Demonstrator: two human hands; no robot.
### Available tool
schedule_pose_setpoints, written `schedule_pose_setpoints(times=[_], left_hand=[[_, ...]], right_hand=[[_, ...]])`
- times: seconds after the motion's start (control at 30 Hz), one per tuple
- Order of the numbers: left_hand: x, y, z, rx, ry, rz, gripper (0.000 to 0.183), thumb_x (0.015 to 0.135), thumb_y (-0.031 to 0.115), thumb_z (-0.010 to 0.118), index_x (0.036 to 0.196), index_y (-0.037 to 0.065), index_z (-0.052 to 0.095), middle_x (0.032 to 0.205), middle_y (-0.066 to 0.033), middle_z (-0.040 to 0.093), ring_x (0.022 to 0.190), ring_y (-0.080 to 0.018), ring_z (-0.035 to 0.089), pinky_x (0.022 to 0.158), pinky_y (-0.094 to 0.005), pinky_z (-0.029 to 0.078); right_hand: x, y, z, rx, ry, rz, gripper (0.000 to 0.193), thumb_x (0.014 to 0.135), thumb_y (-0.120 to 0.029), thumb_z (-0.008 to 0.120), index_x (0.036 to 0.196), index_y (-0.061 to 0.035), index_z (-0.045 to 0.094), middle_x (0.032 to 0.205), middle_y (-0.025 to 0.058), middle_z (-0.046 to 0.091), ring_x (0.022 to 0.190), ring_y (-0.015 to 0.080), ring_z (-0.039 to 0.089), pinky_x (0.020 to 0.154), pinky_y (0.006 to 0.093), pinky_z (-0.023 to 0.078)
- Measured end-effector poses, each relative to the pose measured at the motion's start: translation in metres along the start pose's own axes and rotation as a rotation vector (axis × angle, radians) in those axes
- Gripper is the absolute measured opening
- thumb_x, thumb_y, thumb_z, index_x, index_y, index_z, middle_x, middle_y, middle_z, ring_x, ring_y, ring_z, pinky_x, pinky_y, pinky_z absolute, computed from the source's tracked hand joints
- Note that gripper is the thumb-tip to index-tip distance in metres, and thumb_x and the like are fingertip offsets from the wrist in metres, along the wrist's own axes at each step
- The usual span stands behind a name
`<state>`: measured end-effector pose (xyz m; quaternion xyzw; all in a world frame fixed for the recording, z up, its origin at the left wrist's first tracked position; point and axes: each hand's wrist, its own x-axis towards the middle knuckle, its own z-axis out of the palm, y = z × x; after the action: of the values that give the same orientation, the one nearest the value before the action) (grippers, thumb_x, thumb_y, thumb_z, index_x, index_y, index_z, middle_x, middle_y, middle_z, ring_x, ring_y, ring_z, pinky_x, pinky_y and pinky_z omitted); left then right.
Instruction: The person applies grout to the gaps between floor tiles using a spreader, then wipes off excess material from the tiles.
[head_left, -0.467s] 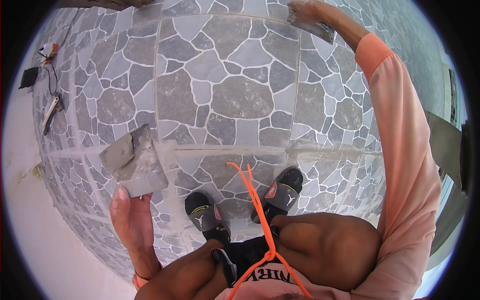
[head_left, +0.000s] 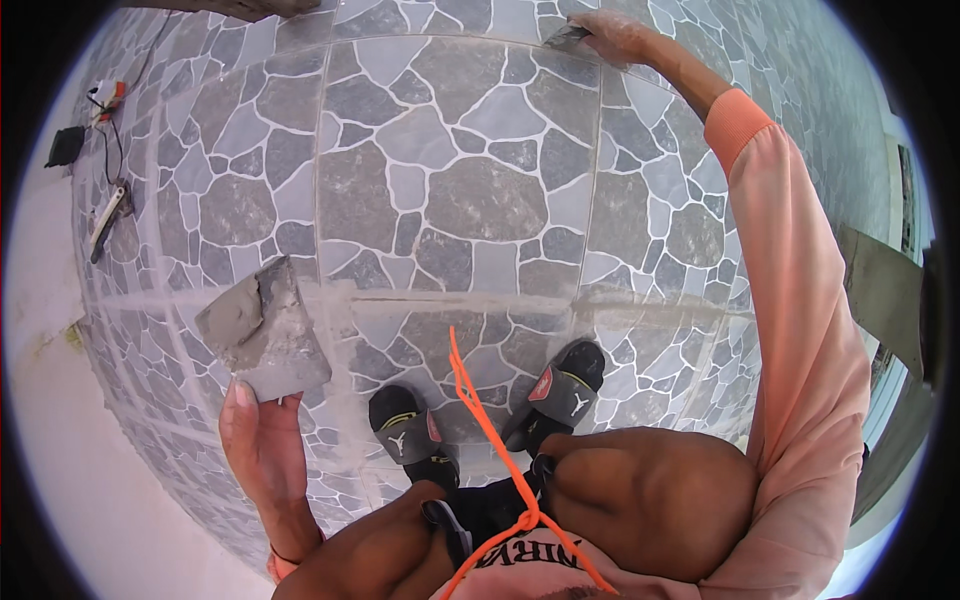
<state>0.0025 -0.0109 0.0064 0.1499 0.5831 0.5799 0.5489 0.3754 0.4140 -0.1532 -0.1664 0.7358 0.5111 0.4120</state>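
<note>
My left hand [head_left: 265,440] pinches the near edge of a flat grey plate [head_left: 285,375], thumb on top. A wet lump of grey mortar [head_left: 238,318] lies on the plate's left side, with thinner smears beside it. Far out at the upper right, my right hand [head_left: 618,38] is closed around a thin grey scraper blade [head_left: 568,38]. The blade is tilted, close to a joint line between the stone-patterned tiles [head_left: 485,195]. Whether its edge touches the floor is hard to tell. Part of the blade is hidden by my fingers.
My feet in dark slides [head_left: 400,420] stand on the tiles below a mortar-smeared joint [head_left: 450,300]. An orange drawstring [head_left: 490,430] hangs over my lap. At the left lie a white-and-black tool [head_left: 105,225], a black block [head_left: 65,147] and an orange-and-white socket piece [head_left: 107,95] with cables.
My right hand has shifted slightly left and turned the blade, which now shows narrower and points left. My left hand and the plate have barely moved.
</note>
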Motion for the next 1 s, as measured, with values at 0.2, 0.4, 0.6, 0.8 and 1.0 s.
schedule_pose_setpoints(times=[0.2,0.4,0.6,0.8,1.0], left_hand=[[0.000,-0.002,-0.009,-0.010,-0.010,-0.013,0.049,0.097,0.025,0.049,0.134,-0.006,0.041,0.134,-0.0172,0.048,0.120,-0.0264,0.049,0.100,-0.0428,0.040],[0.001,0.000,-0.003,-0.039,0.000,-0.006,0.045,0.098,0.024,0.050,0.129,-0.008,0.045,0.129,-0.0169,0.053,0.118,-0.0258,0.052,0.099,-0.0422,0.040],[0.003,0.002,-0.005,-0.047,-0.008,-0.008,0.043,0.097,0.021,0.050,0.128,-0.008,0.046,0.128,-0.0168,0.053,0.118,-0.0252,0.052,0.099,-0.0420,0.040],[0.002,0.004,-0.007,-0.016,0.026,0.008,0.042,0.097,0.020,0.050,0.128,-0.008,0.047,0.127,-0.0160,0.054,0.116,-0.0247,0.053,0.098,-0.0419,0.040],[-0.010,0.010,-0.003,-0.047,0.054,-0.005,0.044,0.097,0.021,0.050,0.128,-0.009,0.046,0.127,-0.0173,0.054,0.118,-0.0254,0.052,0.102,-0.0435,0.039]], right_hand=[[-0.019,-0.013,0.031,1.918,0.289,0.642,0.034,0.083,-0.020,0.063,0.113,-0.0037,0.060,0.103,0.0227,0.065,0.097,0.0356,0.063,0.086,0.0420,0.048],[-0.007,-0.035,0.016,1.564,0.051,0.855,0.030,0.083,-0.008,0.057,0.112,-0.0034,0.060,0.099,0.0219,0.065,0.094,0.0389,0.062,0.084,0.0455,0.048],[-0.014,-0.030,0.007,1.468,0.034,0.880,0.026,0.084,-0.005,0.056,0.109,-0.0041,0.058,0.102,0.0197,0.064,0.096,0.0384,0.061,0.083,0.0457,0.049],[0.031,0.018,-0.015,1.656,0.251,0.901,0.026,0.082,-0.007,0.057,0.106,0.0023,0.056,0.102,0.0235,0.063,0.100,0.0392,0.060,0.085,0.0450,0.047],[0.071,0.074,0.003,1.752,0.191,0.857,0.037,0.077,-0.016,0.065,0.109,0.0024,0.060,0.106,0.0224,0.064,0.096,0.0348,0.062,0.085,0.0423,0.047]])
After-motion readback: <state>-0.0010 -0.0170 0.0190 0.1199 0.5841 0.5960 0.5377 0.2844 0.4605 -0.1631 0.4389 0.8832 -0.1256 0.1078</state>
